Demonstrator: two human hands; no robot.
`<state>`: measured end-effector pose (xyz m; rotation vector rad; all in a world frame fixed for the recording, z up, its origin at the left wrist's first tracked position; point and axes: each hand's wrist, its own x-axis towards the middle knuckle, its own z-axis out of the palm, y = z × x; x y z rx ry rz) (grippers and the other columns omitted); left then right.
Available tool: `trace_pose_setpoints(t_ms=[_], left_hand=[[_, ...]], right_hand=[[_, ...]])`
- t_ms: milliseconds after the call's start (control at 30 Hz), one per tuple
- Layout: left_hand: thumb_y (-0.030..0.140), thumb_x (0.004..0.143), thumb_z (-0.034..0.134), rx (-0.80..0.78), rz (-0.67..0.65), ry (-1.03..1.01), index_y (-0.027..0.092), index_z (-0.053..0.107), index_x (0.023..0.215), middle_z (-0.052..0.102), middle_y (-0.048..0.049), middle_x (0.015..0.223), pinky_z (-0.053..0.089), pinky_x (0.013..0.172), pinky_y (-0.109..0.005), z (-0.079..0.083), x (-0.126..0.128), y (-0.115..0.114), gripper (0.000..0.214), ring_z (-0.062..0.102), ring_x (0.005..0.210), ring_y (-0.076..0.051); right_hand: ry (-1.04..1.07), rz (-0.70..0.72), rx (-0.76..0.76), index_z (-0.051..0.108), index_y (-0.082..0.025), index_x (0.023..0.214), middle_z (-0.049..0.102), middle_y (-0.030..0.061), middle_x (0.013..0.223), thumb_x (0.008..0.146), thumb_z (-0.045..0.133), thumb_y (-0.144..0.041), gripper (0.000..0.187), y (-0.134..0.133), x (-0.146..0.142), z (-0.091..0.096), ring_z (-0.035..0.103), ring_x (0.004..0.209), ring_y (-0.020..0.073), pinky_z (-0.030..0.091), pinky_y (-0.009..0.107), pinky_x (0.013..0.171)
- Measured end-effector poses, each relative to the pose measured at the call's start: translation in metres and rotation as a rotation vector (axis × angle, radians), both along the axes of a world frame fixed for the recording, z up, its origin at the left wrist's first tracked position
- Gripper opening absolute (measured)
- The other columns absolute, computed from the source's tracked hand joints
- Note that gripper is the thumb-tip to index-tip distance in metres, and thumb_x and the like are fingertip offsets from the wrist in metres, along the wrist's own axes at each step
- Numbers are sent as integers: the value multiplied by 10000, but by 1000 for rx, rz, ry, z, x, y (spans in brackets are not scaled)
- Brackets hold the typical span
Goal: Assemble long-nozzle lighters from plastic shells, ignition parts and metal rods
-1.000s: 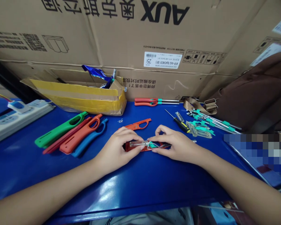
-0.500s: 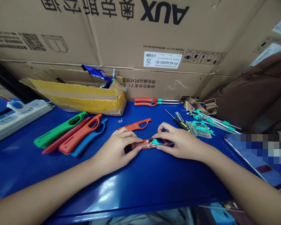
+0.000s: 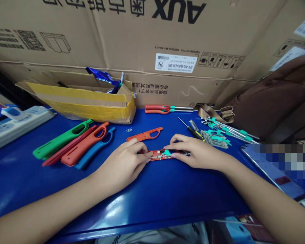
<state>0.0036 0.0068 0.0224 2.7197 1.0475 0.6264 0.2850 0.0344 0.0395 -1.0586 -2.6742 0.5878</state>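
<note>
An opened orange-red gas lighter [image 3: 158,157] lies on the blue table, its inner parts exposed: a clear fuel tank, white wires and a green trigger [image 3: 167,153]. My left hand [image 3: 128,156] pinches the lighter's left end, thumb and fingertips together. At the other end, my right hand [image 3: 194,151] grips around the green trigger and the metal tube, mostly hidden behind its fingers. Just behind them lies the loose other half of an orange lighter shell [image 3: 145,135]. A black and yellow screwdriver [image 3: 196,133] rests beyond my right hand.
Empty lighter shells [image 3: 75,144] in several colours lie left. Assembled lighters [image 3: 157,109] sit at the back. Clear tanks [image 3: 216,139] and metal tubes [image 3: 235,130] are on the right, near a tablet-like device [image 3: 271,173]. A taped carton [image 3: 78,105] and power strip [image 3: 20,122] stand left.
My left fingers have drawn together into a tighter pinch at the lighter's left end. My right fingertips have shifted slightly left onto the green trigger. The view has tilted a little.
</note>
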Motion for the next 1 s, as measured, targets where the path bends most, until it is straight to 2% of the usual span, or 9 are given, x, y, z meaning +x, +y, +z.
trace_pose_setpoints(t_ms=[133, 267, 467, 700, 833, 1000], left_hand=[[217, 1033, 492, 43, 15, 82, 206, 762, 1127, 700, -85, 980, 546, 816, -377, 1, 1, -5, 286, 629, 916, -235], [186, 1020, 510, -20, 12, 39, 200, 703, 1209, 715, -78, 1052, 548, 868, -392, 0, 1, -4, 271, 649, 963, -238], [169, 984, 551, -61, 22, -7, 204, 671, 1183, 716, -77, 1145, 528, 954, -419, 1, 2, -7, 235, 648, 1056, -252], [186, 1030, 488, -78, -66, -30, 230, 626, 1289, 663, -58, 1334, 496, 1069, -403, -3, 3, -9, 297, 602, 1236, -223], [141, 1033, 451, -39, -105, 8, 239, 579, 1376, 630, -66, 1382, 503, 1062, -399, -7, 3, -8, 379, 585, 1253, -219], [58, 966, 467, 2, -113, 148, 289, 484, 1494, 555, -92, 1464, 492, 1056, -502, -10, 5, -9, 577, 521, 1283, -292]], right_hand=[[19, 15, -28, 693, -266, 1305, 632, 85, 1212, 989, 588, -282, 333, 2, 0, -1, 660, 982, 200, 528, 355, 938], [59, -6, -79, 697, -279, 1307, 629, 77, 1179, 975, 616, -274, 342, 4, -1, -1, 654, 953, 190, 535, 344, 901], [41, 16, -114, 662, -276, 1355, 620, 81, 1216, 969, 605, -252, 391, 1, 1, 3, 651, 989, 196, 531, 350, 926], [48, 0, -80, 686, -284, 1316, 641, 65, 1196, 978, 609, -275, 347, 2, 2, 0, 650, 926, 177, 523, 331, 889], [83, -15, -125, 705, -290, 1294, 637, 54, 1155, 962, 631, -255, 342, 3, 0, -3, 617, 822, 146, 514, 294, 779], [195, -66, -206, 739, -235, 1230, 624, 38, 1041, 912, 698, -225, 322, 5, -4, -7, 499, 669, 97, 448, 247, 631]])
